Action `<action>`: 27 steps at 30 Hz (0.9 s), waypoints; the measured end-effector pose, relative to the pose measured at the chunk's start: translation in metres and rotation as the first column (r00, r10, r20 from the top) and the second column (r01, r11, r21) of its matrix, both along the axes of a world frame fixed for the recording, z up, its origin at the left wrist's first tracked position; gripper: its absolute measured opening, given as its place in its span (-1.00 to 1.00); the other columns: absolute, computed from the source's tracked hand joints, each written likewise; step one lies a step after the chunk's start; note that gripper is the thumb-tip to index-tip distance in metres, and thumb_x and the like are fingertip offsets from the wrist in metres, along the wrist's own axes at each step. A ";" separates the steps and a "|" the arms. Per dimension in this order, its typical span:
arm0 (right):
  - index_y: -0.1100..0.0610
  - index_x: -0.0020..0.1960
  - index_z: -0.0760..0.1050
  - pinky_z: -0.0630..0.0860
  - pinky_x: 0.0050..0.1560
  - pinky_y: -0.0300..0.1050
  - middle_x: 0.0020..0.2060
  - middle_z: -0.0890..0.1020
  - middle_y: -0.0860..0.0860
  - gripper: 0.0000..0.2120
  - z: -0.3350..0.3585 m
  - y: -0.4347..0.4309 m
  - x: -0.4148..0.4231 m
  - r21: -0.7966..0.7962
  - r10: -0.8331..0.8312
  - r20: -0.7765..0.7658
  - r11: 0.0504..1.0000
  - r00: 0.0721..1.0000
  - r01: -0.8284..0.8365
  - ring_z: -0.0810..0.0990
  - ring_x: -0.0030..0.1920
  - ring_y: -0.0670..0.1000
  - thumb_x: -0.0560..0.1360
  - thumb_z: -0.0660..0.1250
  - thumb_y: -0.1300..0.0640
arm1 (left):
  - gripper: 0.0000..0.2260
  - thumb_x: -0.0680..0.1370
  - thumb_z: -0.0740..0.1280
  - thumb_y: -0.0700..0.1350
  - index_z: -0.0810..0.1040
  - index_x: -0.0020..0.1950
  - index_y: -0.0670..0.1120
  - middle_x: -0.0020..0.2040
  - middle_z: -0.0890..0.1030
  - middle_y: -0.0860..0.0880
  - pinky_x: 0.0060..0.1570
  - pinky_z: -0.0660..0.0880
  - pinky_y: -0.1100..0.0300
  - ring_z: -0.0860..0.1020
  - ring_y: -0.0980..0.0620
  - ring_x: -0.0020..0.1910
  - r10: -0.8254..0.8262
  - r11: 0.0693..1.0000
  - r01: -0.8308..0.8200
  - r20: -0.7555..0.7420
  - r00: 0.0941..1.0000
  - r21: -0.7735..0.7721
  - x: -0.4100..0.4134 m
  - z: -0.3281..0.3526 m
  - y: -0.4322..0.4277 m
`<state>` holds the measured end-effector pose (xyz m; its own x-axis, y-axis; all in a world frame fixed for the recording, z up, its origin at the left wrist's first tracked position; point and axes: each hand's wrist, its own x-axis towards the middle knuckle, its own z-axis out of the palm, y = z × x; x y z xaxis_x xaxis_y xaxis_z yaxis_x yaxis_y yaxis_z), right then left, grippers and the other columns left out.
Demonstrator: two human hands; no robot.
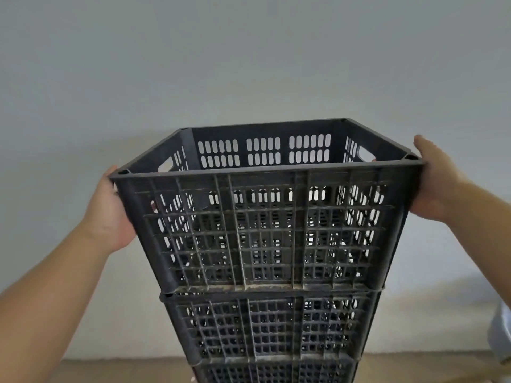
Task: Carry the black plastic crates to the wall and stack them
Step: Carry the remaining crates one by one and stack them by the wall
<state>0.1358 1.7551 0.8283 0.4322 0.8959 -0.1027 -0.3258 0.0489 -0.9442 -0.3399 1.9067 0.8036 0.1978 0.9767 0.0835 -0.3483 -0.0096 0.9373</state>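
the top crate (265, 217) is black plastic with slotted, grid-like walls, open at the top and empty as far as i can see into it. it sits on a second crate (271, 324) of the same kind, its bottom edge lined up with that one's rim, and under the second crate the top edge of a third crate (273, 373) shows at the bottom of the view. so the top crate is the highest of a stack that stands against the pale grey wall (249, 59), which fills everything behind and above it.

my left hand (110, 214) is on the top crate's left side, just below its rim at the near corner. the palm lies flat against the wall of the crate and the thumb runs along the front edge; the fingers go around the side and i cannot see how far they curl, though a bit of one shows through the slots. my right hand (434, 181) is at the top crate's right side, by the near corner of the rim. it is spread open, fingers stretched along the rim and side rather than closed around anything, and whether the palm is pressing on the plastic i cannot tell.

below the stack, a strip of brownish floor (110, 371) runs along the foot of the wall. to the right of the second crate, at the frame's edge, there is a pale rounded thing (502, 333), too cut off to name.
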 end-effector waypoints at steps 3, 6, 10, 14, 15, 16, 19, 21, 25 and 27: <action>0.06 0.31 0.58 0.55 0.08 0.10 0.14 0.71 0.10 -0.35 -0.023 -0.006 -0.011 0.105 -0.031 -0.014 0.994 0.999 0.032 0.69 0.15 0.10 0.60 -0.03 -0.34 | -0.38 0.61 0.03 0.39 0.60 0.41 0.07 0.36 0.62 -0.09 0.26 0.43 -0.18 0.59 -0.12 0.33 0.007 0.995 -0.001 -0.060 0.998 0.099 0.003 -0.018 -0.015; 0.05 0.24 0.64 0.53 0.15 0.11 0.13 0.71 0.11 -0.33 -0.047 -0.011 -0.021 0.160 -0.088 0.055 0.984 0.995 0.079 0.69 0.15 0.09 0.60 -0.06 -0.34 | -0.32 0.62 -0.03 0.40 0.55 0.45 0.00 0.35 0.62 -0.13 0.29 0.42 -0.17 0.57 -0.12 0.35 0.043 0.992 -0.037 -0.052 0.998 0.119 0.006 -0.041 -0.024; -0.06 0.05 0.72 0.57 0.06 0.01 0.08 0.74 0.02 -0.41 -0.080 -0.019 -0.040 0.191 -0.234 0.112 0.959 0.966 0.210 0.71 0.09 0.00 0.58 -0.01 -0.32 | -0.41 0.61 0.09 0.37 0.54 0.45 0.04 0.34 0.64 -0.02 0.38 0.37 -0.14 0.58 -0.03 0.34 0.106 0.992 -0.096 -0.123 0.987 0.084 0.006 -0.076 -0.032; -0.20 0.06 0.63 0.57 0.02 -0.03 -0.03 0.73 -0.19 -0.62 -0.112 -0.026 -0.057 0.149 -0.392 0.215 0.918 0.894 0.367 0.70 -0.03 -0.16 0.47 0.19 -0.37 | -0.52 0.48 0.34 0.35 0.62 0.27 0.10 0.15 0.72 0.11 0.36 0.43 -0.03 0.68 0.12 0.12 0.251 0.966 -0.257 -0.187 0.950 -0.008 0.008 -0.105 -0.032; -0.29 0.05 0.59 0.58 0.08 0.03 -0.05 0.72 -0.23 -0.67 -0.121 -0.027 -0.060 0.126 -0.412 0.251 0.911 0.876 0.393 0.69 -0.01 -0.14 0.44 0.21 -0.40 | -0.50 0.45 0.36 0.36 0.61 0.26 0.10 0.13 0.73 0.11 0.35 0.45 -0.04 0.68 0.11 0.12 0.274 0.959 -0.282 -0.216 0.937 -0.009 0.008 -0.110 -0.031; -0.36 -0.02 0.55 0.58 0.13 0.09 -0.08 0.71 -0.24 -0.74 -0.130 -0.027 -0.062 0.103 -0.427 0.285 0.904 0.858 0.416 0.68 0.00 -0.10 0.41 0.23 -0.41 | -0.46 0.41 0.36 0.39 0.59 0.26 0.11 0.13 0.72 0.11 0.35 0.46 -0.06 0.67 0.08 0.13 0.288 0.955 -0.298 -0.240 0.927 -0.007 0.009 -0.115 -0.031; -0.39 -0.13 0.48 0.54 0.20 0.23 -0.07 0.68 -0.17 -0.77 -0.151 -0.028 -0.071 0.069 -0.450 0.335 0.888 0.828 0.455 0.65 0.01 -0.01 0.39 0.21 -0.48 | -0.32 0.34 0.31 0.48 0.55 0.33 0.13 0.21 0.68 0.11 0.35 0.46 -0.11 0.63 0.04 0.20 0.314 0.942 -0.334 -0.281 0.907 -0.023 0.009 -0.124 -0.029; -0.38 -0.14 0.47 0.54 0.19 0.26 -0.05 0.67 -0.12 -0.72 -0.156 -0.029 -0.074 0.060 -0.445 0.336 0.890 0.830 0.453 0.65 0.02 0.02 0.38 0.19 -0.53 | -0.27 0.35 0.27 0.51 0.49 0.41 0.16 0.29 0.63 0.11 0.38 0.43 -0.15 0.58 0.00 0.28 0.311 0.944 -0.331 -0.307 0.899 -0.011 0.009 -0.127 -0.029; -0.35 -0.11 0.50 0.58 0.14 0.21 -0.05 0.69 -0.13 -0.71 -0.155 -0.031 -0.073 0.071 -0.430 0.292 0.900 0.854 0.429 0.68 0.00 0.00 0.37 0.23 -0.51 | -0.23 0.35 0.22 0.53 0.43 0.47 0.18 0.36 0.57 0.11 0.42 0.37 -0.16 0.52 -0.03 0.36 0.310 0.945 -0.328 -0.334 0.890 0.002 0.010 -0.127 -0.028; -0.35 -0.12 0.52 0.62 0.07 0.15 -0.11 0.71 -0.18 -0.76 -0.154 -0.031 -0.074 0.095 -0.437 0.282 0.898 0.854 0.429 0.70 -0.06 -0.04 0.38 0.27 -0.46 | -0.19 0.33 0.19 0.55 0.41 0.48 0.16 0.37 0.56 0.10 0.43 0.37 -0.14 0.51 -0.03 0.37 0.304 0.947 -0.322 -0.353 0.885 0.007 0.011 -0.126 -0.030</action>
<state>0.0622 1.7237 0.6746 0.7834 0.6119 0.1089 0.0215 0.1485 -0.9887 -0.3293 1.8763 0.6774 -0.1111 0.9937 0.0155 0.0106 -0.0144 0.9998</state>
